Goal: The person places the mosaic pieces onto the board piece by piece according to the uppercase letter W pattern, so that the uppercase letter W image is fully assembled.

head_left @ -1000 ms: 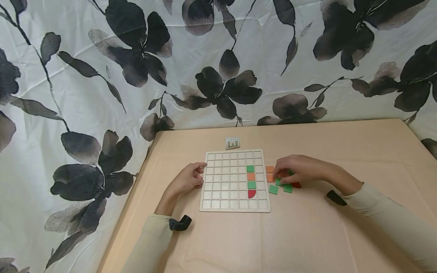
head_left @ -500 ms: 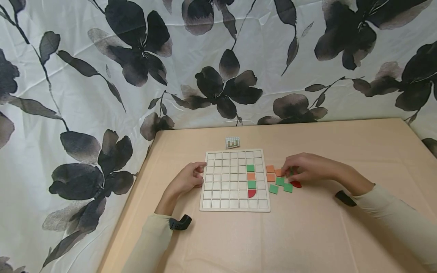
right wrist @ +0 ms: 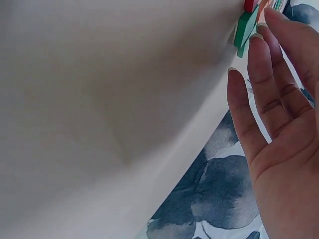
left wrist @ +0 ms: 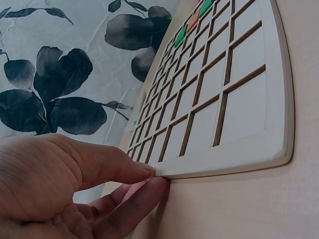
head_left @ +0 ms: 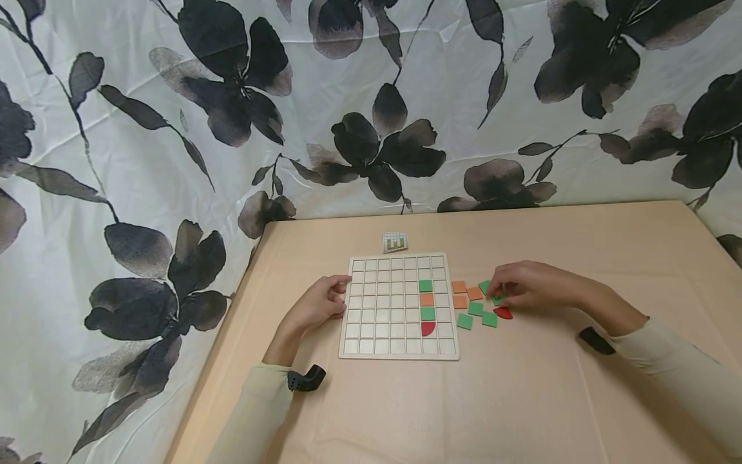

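Observation:
A white grid board (head_left: 377,316) lies on the table. My left hand (head_left: 313,305) is at its left edge; in the left wrist view the thumb and a finger of that hand (left wrist: 94,174) pinch the board's rim (left wrist: 219,168). One column holds a green tile (head_left: 426,285), an orange tile (head_left: 426,299), another green tile and a red rounded piece (head_left: 428,329). My right hand (head_left: 539,283) is over the loose tiles right of the board, its fingertips right at a green tile (head_left: 498,301). The right wrist view shows its fingers (right wrist: 261,74) slightly bent, near green and red pieces.
Orange tiles (head_left: 460,301) and green tiles (head_left: 465,321) lie loose beside the board, with a red piece (head_left: 503,313) near the right hand. A small patterned card (head_left: 395,242) sits behind the board. A floral cloth (head_left: 232,161) hangs beyond the table (head_left: 510,406).
My right hand has moved to the right across the loose tiles, uncovering orange and green ones. The left hand and the pieces on the board stay the same.

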`<state>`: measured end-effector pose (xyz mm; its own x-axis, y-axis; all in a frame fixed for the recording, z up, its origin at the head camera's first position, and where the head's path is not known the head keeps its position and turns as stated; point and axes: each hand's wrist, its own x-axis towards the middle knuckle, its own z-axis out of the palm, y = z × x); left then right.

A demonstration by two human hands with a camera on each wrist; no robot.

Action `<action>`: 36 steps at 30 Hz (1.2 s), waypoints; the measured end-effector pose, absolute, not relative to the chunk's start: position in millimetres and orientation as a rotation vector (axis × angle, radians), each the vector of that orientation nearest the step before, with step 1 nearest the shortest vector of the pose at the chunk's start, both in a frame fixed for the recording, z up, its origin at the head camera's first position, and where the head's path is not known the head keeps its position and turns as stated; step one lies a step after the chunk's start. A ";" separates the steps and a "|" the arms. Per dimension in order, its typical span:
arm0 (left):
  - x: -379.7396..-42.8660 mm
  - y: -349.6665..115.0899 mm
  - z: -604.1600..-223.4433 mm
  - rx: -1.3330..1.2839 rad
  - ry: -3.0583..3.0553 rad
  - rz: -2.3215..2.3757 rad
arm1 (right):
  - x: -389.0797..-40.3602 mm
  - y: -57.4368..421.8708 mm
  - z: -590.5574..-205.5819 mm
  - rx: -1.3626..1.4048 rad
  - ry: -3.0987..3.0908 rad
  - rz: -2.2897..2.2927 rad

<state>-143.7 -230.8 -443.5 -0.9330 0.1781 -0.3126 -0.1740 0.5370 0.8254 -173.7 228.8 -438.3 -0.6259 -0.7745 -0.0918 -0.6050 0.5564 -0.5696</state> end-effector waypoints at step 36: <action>-144.0 -232.5 -446.2 0.003 2.428 1.341 | -167.9 234.8 -445.5 -1.233 2.675 -0.565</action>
